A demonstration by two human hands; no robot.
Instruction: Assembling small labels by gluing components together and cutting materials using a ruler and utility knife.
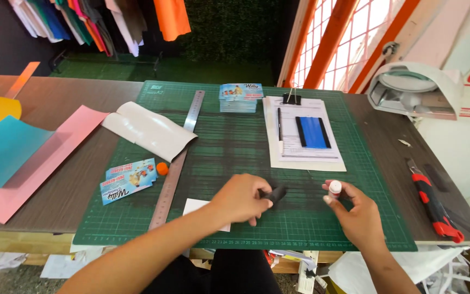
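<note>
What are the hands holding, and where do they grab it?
The left hand pinches a small black piece at its near end. The right hand holds a small white-capped tube around its lower body.

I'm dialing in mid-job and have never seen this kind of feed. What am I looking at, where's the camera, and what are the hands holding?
There is no machine here: one camera worn on a person's head looks down at their two bare hands over a green cutting mat on a wooden table. The left hand grips a small black piece. The right hand pinches a small white tube with a red cap. On the mat lie a steel ruler, a stack of cards, and a clipboard with a blue scraper. A red utility knife lies at the right.
</note>
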